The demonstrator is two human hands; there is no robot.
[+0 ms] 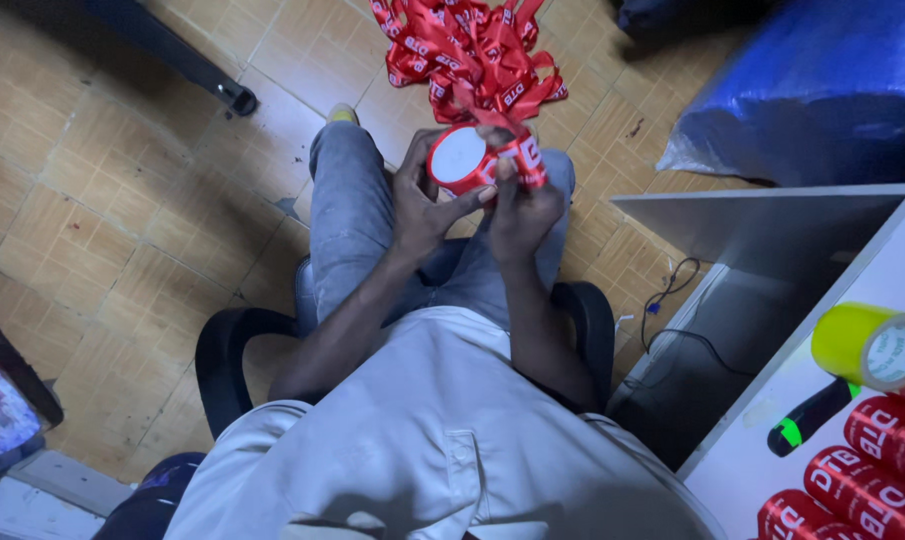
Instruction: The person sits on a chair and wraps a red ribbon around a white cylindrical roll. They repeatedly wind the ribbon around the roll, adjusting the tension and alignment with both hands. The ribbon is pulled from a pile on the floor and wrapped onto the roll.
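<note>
Fingers (pixel 412 175) gripping one red roll (pixel 459 158), two hands

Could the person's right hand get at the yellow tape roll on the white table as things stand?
Probably, but not at once: the right hand is busy holding red ribbon at the roll. The yellow tape roll sits unobstructed on the white table, to the person's right.

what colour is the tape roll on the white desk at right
Yellow, with a white core; the tape roll shows in the head view.
</note>
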